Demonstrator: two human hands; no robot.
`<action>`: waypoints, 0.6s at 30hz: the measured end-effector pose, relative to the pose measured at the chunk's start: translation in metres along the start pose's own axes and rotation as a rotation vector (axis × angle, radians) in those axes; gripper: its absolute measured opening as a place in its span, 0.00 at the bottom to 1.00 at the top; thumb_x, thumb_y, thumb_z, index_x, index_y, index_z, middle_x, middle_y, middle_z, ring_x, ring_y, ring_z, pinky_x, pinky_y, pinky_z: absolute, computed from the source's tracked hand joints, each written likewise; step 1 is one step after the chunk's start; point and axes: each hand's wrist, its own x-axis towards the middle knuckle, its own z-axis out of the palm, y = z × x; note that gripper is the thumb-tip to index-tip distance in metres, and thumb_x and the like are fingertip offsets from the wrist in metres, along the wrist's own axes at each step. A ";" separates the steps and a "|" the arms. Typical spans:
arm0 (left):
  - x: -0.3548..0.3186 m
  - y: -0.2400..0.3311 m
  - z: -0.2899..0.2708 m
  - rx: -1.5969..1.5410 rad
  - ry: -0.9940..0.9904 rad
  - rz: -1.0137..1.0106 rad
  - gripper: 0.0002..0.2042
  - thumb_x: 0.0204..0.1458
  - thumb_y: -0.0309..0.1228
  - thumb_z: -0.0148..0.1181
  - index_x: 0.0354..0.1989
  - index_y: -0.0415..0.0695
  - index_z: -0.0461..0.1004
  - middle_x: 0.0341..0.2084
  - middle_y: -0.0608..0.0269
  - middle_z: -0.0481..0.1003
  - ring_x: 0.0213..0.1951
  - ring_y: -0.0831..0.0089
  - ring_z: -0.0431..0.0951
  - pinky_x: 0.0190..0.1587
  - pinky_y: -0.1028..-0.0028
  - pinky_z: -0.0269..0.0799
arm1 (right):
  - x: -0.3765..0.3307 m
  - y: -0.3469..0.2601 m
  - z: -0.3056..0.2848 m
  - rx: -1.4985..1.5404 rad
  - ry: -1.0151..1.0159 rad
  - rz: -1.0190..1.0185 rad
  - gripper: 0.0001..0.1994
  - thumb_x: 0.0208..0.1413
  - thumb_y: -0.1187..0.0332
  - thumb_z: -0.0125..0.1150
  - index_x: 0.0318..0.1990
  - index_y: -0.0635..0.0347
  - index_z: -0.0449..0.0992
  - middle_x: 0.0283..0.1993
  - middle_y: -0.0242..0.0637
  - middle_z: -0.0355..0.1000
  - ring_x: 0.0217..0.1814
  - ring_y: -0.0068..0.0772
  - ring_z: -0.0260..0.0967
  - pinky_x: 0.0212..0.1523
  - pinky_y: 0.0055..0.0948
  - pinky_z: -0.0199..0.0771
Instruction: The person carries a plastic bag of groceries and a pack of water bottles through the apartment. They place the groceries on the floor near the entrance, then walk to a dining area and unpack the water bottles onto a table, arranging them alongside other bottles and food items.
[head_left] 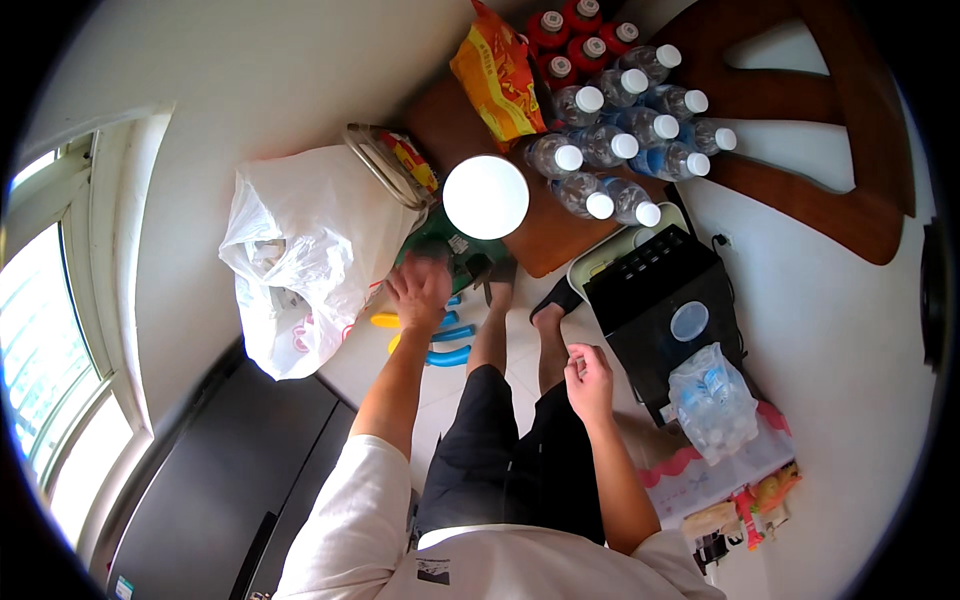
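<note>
My left hand [420,288] reaches forward beside the white plastic bag [310,240]. It is smeared by motion, and a dark rounded thing [432,248] shows at its fingertips. I cannot make out whether the hand grips it. Just beyond lies a green container or bag [470,255] on the floor, its form partly hidden. Near my left wrist are blue and yellow curved pieces [450,356]. My right hand [590,380] hangs above my right thigh with its fingers curled in, and nothing shows in them.
A brown table [540,235] holds several clear bottles [605,145], red bottles [587,50], an orange-yellow packet [497,75] and a round white lid-like disc [486,198]. A black appliance [650,290], bagged bottles [712,400], a wooden chair [780,100] and a dark cabinet [220,470] surround me.
</note>
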 end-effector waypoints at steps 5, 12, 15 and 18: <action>-0.009 -0.015 -0.004 -0.136 -0.045 0.027 0.57 0.31 0.36 0.82 0.75 0.76 0.55 0.78 0.48 0.41 0.76 0.30 0.38 0.71 0.32 0.48 | 0.012 -0.014 0.006 0.012 0.007 0.013 0.15 0.52 0.80 0.63 0.48 0.59 0.78 0.40 0.38 0.75 0.29 0.33 0.70 0.34 0.32 0.75; -0.013 -0.019 -0.032 -0.213 -0.022 0.084 0.54 0.33 0.35 0.82 0.75 0.70 0.57 0.76 0.44 0.46 0.73 0.32 0.49 0.70 0.36 0.54 | 0.040 -0.050 -0.006 -0.063 0.054 -0.102 0.14 0.54 0.78 0.62 0.48 0.58 0.78 0.41 0.39 0.73 0.30 0.36 0.71 0.35 0.33 0.75; -0.009 0.009 -0.074 -0.556 0.182 0.181 0.54 0.34 0.37 0.83 0.75 0.60 0.58 0.73 0.42 0.52 0.71 0.38 0.57 0.69 0.45 0.61 | 0.053 -0.065 -0.016 -0.070 0.140 -0.116 0.15 0.55 0.77 0.61 0.50 0.58 0.77 0.43 0.40 0.72 0.32 0.36 0.72 0.37 0.33 0.76; -0.004 0.050 -0.157 -0.828 0.308 0.262 0.54 0.34 0.38 0.84 0.74 0.51 0.58 0.71 0.41 0.56 0.67 0.42 0.63 0.67 0.53 0.67 | 0.069 -0.078 -0.029 -0.047 0.267 -0.149 0.18 0.54 0.80 0.60 0.53 0.59 0.76 0.47 0.42 0.71 0.33 0.34 0.71 0.36 0.34 0.76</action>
